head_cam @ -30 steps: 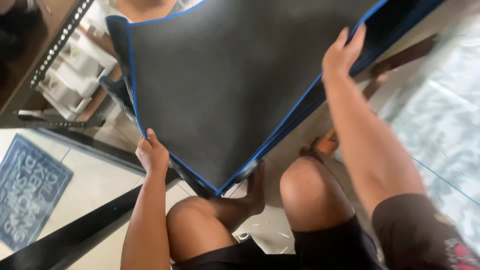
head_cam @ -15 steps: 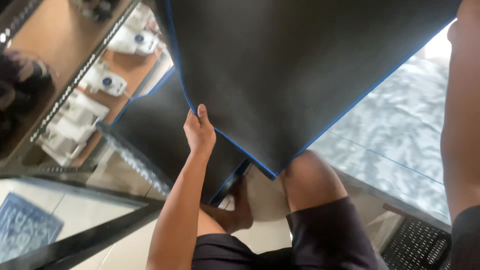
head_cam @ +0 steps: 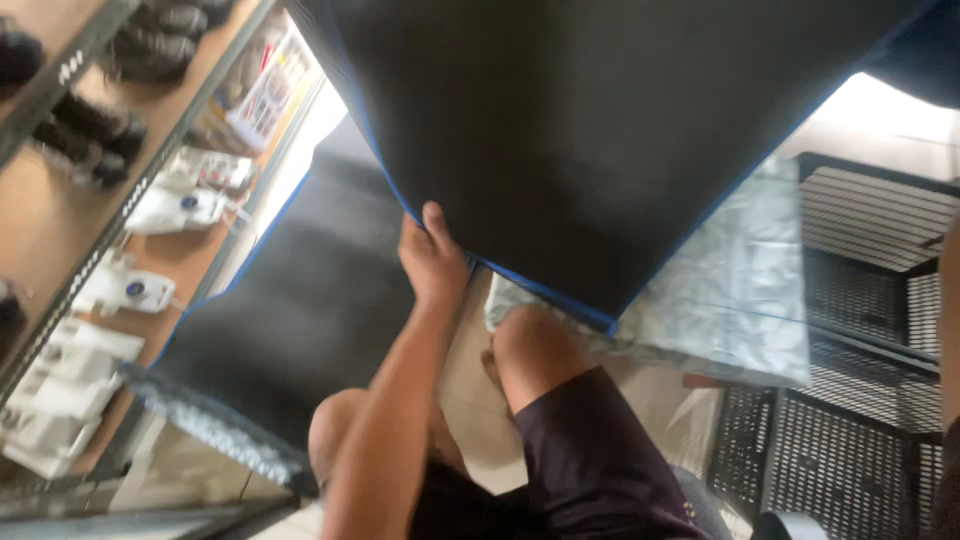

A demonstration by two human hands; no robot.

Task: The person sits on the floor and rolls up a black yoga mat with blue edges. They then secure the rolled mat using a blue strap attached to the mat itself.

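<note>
My left hand (head_cam: 432, 262) is clamped on the lower left edge of a large black sheet with blue edging (head_cam: 600, 140), thumb on the near face, fingers hidden behind it. The sheet is held up in front of me, its bottom corner pointing down above my right knee (head_cam: 535, 340). My right hand is out of frame; only the forearm (head_cam: 948, 330) shows at the right edge, so its grip cannot be judged. A second black sheet (head_cam: 300, 310) lies lower left, beside a shelf (head_cam: 70, 240) carrying white parts (head_cam: 185, 205). Black wire racks (head_cam: 870, 300) at right
</note>
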